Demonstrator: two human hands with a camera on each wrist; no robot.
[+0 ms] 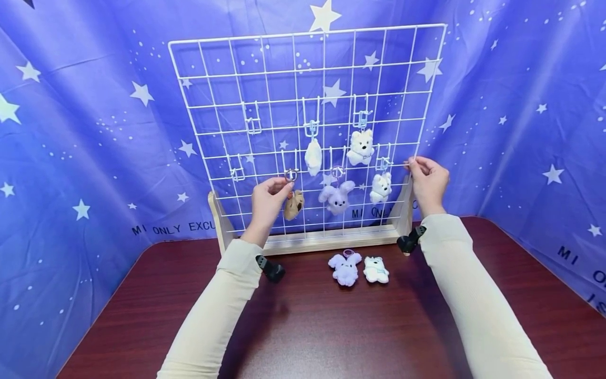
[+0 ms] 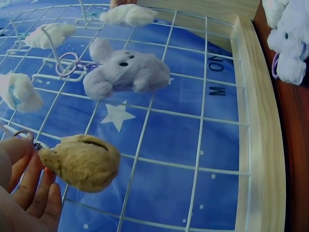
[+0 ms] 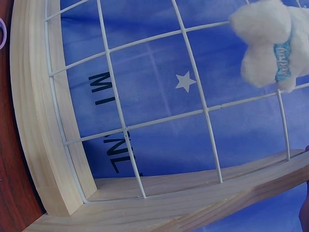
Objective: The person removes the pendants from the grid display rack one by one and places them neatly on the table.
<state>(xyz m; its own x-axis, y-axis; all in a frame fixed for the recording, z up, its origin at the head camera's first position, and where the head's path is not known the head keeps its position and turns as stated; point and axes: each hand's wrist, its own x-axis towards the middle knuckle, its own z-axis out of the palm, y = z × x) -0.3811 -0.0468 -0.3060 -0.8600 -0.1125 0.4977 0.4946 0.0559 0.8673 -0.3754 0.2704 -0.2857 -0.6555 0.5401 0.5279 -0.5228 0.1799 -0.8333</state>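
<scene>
Brown plush charm just left of frame centre, in front of the lower grid; its ring at the end of a hook, though whether looped over it cannot be told. Left hand pinches the charm at ring and clasp between thumb and fingers; in the left wrist view the charm's body, with a dark seam-like line, juts right from the fingertips. Right hand, right of centre, grips the side wire of the white wire grid with thumb and fingers. Hanging on the grid: purple plush right of the brown one; above, a white plush turned edge-on; a white bear plush up and to the right, and a smaller-looking white bear below it. Two more hooks at the grid's left, an upper hook and a lower hook. Grid stands in a pale wooden base on the dark red counter. Lower centre, lying on the counter before the base: a second purple plush and, just right of it, another white plush. Behind all, blue star-printed cloth.
</scene>
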